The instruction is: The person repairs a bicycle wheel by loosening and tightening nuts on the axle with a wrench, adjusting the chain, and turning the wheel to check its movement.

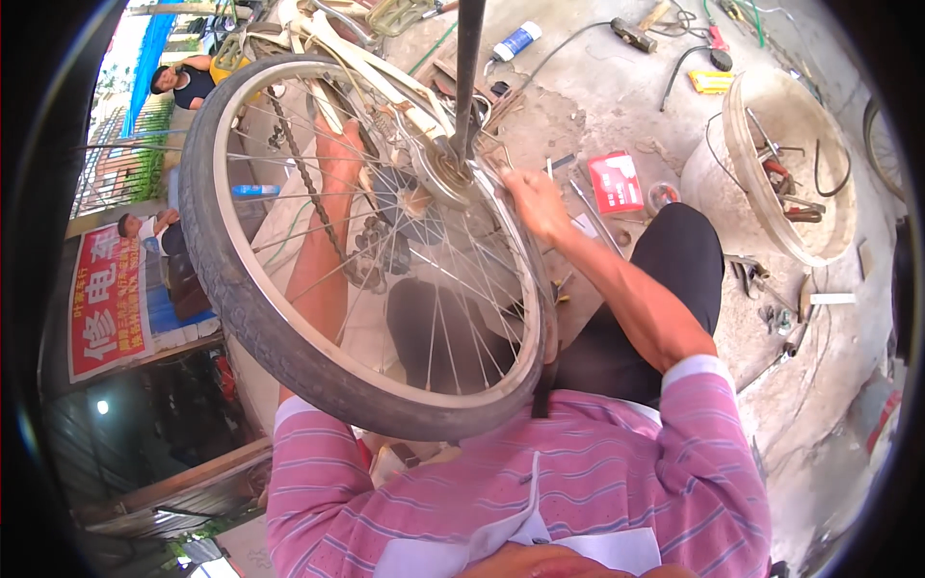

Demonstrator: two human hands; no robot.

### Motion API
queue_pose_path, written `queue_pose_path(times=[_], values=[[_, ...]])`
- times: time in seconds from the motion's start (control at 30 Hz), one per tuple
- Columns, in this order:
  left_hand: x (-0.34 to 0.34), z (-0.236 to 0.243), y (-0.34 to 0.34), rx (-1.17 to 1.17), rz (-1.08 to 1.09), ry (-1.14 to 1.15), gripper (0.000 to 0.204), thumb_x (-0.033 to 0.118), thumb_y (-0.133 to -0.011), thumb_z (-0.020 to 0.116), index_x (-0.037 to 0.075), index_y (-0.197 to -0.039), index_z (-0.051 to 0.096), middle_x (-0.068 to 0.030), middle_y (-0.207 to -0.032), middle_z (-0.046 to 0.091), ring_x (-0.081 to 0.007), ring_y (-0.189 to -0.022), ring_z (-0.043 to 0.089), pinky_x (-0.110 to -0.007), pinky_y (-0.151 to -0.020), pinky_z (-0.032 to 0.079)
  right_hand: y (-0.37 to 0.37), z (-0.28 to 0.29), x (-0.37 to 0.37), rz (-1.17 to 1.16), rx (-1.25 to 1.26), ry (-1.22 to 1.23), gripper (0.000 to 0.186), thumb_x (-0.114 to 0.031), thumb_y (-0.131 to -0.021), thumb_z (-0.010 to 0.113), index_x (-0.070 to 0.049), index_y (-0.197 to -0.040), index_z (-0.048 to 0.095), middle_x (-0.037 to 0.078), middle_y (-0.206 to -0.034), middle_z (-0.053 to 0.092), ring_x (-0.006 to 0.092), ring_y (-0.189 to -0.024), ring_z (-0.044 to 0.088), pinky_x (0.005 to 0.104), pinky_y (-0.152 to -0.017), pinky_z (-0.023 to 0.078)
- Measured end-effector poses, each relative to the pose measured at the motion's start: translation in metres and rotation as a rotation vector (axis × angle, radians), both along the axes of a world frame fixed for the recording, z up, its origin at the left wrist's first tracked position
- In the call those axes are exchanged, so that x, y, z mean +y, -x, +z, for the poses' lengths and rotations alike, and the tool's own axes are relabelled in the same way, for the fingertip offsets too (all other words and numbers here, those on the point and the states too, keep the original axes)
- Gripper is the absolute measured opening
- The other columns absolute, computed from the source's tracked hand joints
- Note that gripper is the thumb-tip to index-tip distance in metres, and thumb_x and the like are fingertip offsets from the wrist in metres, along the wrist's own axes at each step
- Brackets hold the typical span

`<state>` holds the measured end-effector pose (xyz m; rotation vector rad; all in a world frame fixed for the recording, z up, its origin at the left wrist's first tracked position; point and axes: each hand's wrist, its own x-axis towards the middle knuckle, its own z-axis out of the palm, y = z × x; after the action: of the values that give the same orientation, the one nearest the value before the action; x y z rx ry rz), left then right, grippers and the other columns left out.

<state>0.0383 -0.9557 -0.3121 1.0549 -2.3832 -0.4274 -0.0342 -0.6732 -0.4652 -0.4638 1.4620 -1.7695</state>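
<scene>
A bicycle wheel [204,222] leans mid-scene, just left of the right hand [536,202], whose fingers [515,181] curl near the hub [416,200]; what they pinch, I cannot tell. The left hand [353,141] shows beyond the spokes [436,262], its fingers' state unclear.

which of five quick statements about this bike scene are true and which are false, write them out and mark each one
1. The right hand is inside the bucket. False: it is beside the wheel, to the right of its hub.
2. The left forearm can be seen through the wheel. True.
3. The red package lies in the bucket. False: it lies on the ground, left of the bucket.
4. A hammer lies on the ground. True.
5. The person's striped shirt is green. False: the shirt is pink.
</scene>
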Motion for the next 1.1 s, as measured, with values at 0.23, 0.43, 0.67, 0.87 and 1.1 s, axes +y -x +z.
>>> queue_pose_path(times=[0.23, 0.43, 0.67, 0.87, 1.1], values=[[-0.002, -0.008, 0.014, -0.036, -0.006, 0.027, 0.053, 0.013, -0.088, 0.064, -0.003, -0.135, 0.044, -0.0213, -0.117, 0.064, -0.0335, -0.105, 0.065, -0.040, -0.094, 0.049, 0.009, 0.097, 0.061, 0.278, -0.619, -0.029, 0.028, -0.027, -0.101, 0.052, -0.001, -0.111, 0.056, 0.001, -0.079, 0.056, 0.0105, -0.058, 0.049, 0.0274, -0.048, 0.039], [0.004, -0.003, 0.013, 0.026, 0.001, -0.001, 0.052, 0.012, -0.087, 0.064, -0.003, -0.133, 0.045, -0.0210, -0.116, 0.064, -0.0325, -0.105, 0.065, -0.040, -0.093, 0.050, 0.013, 0.087, 0.082, 0.265, -0.779, 0.084, 0.022, -0.024, -0.106, 0.047, -0.005, -0.109, 0.056, -0.006, -0.067, 0.041, 0.0056, -0.052, 0.036, 0.0224, -0.046, 0.027], [0.008, 0.000, 0.014, 0.007, 0.026, -0.020, 0.051, 0.012, -0.087, 0.064, -0.003, -0.133, 0.046, -0.0205, -0.113, 0.065, -0.0322, -0.102, 0.065, -0.040, -0.091, 0.050, 0.010, 0.014, 0.060, 0.109, -0.155, -0.065, 0.042, -0.040, -0.105, 0.044, -0.006, -0.089, 0.062, -0.005, -0.062, 0.042, 0.0077, -0.056, 0.038, 0.0263, -0.053, 0.032], [0.016, 0.003, 0.012, 0.012, 0.045, -0.057, 0.051, 0.012, -0.088, 0.064, -0.004, -0.133, 0.046, -0.0201, -0.113, 0.065, -0.0300, -0.101, 0.066, -0.038, -0.090, 0.050, 0.015, -0.025, 0.019, 0.141, 0.094, -0.064, 0.051, -0.049, -0.099, 0.049, -0.005, -0.078, 0.066, 0.003, -0.068, 0.058, 0.0160, -0.066, 0.054, 0.0337, -0.065, 0.042], [0.024, 0.008, 0.022, -0.003, 0.041, -0.040, 0.051, 0.011, -0.087, 0.065, -0.004, -0.132, 0.046, -0.0203, -0.112, 0.066, -0.0301, -0.099, 0.066, -0.038, -0.089, 0.051, 0.025, -0.052, -0.017, 0.086, -0.008, 0.164, 0.049, -0.047, -0.097, 0.054, -0.004, -0.075, 0.066, 0.000, -0.065, 0.056, 0.0109, -0.065, 0.051, 0.0303, -0.063, 0.041]])
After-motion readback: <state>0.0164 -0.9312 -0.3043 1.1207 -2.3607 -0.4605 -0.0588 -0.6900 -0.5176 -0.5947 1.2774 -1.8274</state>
